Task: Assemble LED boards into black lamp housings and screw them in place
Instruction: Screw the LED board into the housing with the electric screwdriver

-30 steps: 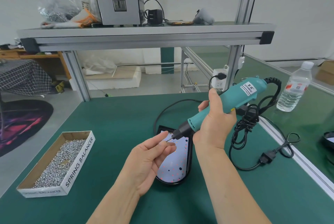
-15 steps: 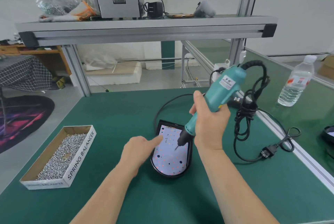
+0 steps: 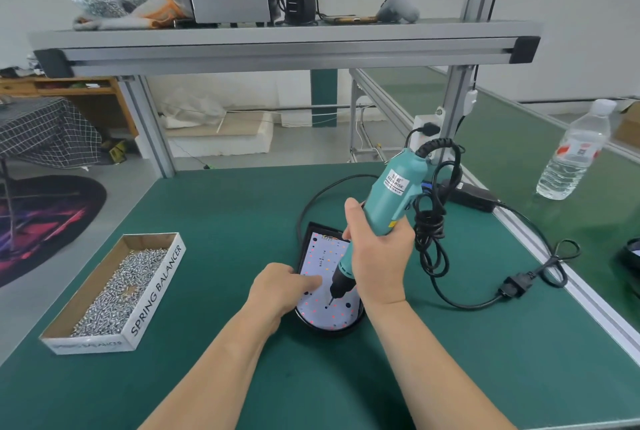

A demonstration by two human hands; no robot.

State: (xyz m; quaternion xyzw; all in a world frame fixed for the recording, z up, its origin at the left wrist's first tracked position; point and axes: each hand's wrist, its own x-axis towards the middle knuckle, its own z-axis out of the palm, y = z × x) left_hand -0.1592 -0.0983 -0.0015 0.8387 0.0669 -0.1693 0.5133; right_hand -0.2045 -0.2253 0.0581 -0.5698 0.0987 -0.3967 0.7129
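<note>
At the left of the green worktop (image 3: 225, 214) sits a cardboard box (image 3: 156, 294) filled with silver screws (image 3: 121, 291). Near the middle, the black lamp housing (image 3: 329, 332) lies flat with the white LED board (image 3: 320, 258) seated inside it, and the left hand (image 3: 280, 291) rests on the board's left edge, index finger stretched out and pressing on it, the other fingers tucked. The right hand (image 3: 377, 263) has its fingers wrapped round the teal electric screwdriver (image 3: 391, 201), tilted, bit tip down on the board, while a water bottle (image 3: 571, 155) stands far right.
</note>
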